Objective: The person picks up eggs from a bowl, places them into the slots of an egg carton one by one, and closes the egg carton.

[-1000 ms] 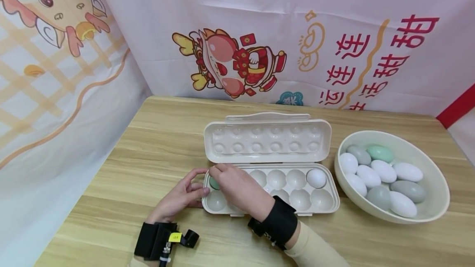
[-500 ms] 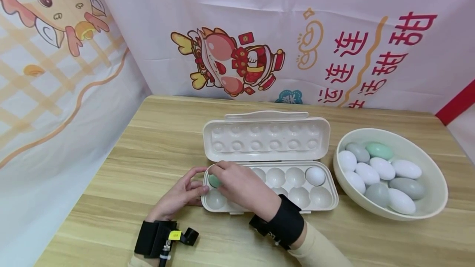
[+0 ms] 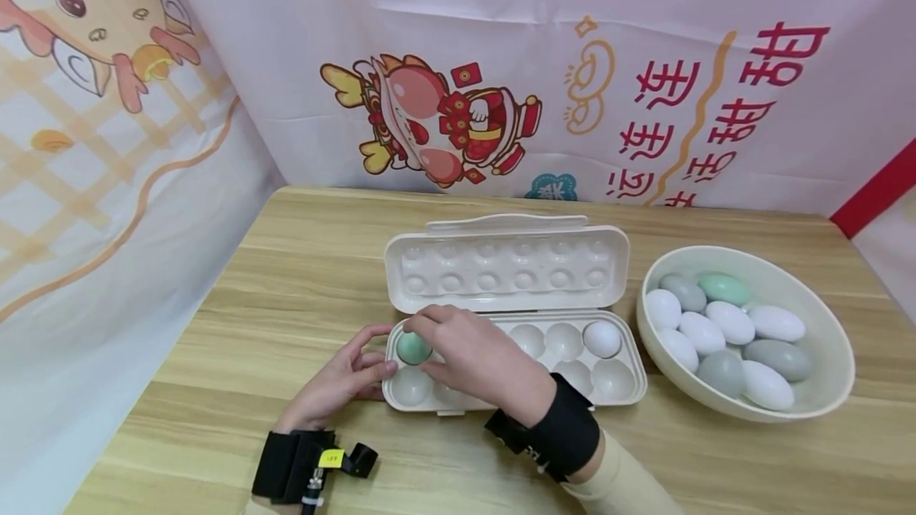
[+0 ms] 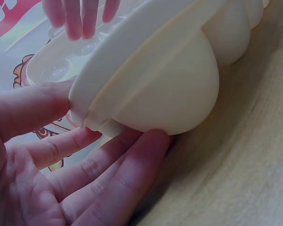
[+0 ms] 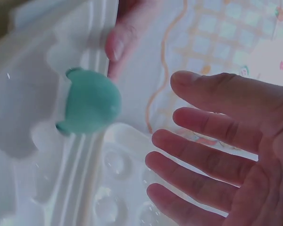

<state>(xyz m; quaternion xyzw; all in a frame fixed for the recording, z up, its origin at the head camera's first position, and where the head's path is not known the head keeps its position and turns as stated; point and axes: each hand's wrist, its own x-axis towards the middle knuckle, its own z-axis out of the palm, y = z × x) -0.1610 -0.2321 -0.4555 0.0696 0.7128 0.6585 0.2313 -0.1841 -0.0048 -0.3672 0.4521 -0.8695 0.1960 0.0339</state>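
Observation:
A cream plastic egg box (image 3: 611, 381) lies with its lid (image 3: 504, 269) folded back. One green egg (image 3: 413, 348) sits in the far-left cup, and a white egg (image 3: 603, 338) in the far-right one. My left hand (image 3: 339, 380) grips the box's left end; in the left wrist view, its thumb lies at the rim and its fingertips under the rounded cups (image 4: 179, 89). Just right of the green egg, my right hand (image 3: 487, 360) hovers over the box. In the right wrist view that hand's fingers (image 5: 203, 160) are spread, apart from the green egg (image 5: 93, 101).
To the right stands a cream bowl (image 3: 840, 364) holding several white and grey eggs and a green egg (image 3: 724, 289). Everything rests on a wood-grain table (image 3: 300, 261), with printed cloths (image 3: 401, 6) hanging behind and at the left.
My right hand has let go of the green egg and shifted slightly right, so more of the egg shows. The left hand stays at the box's end.

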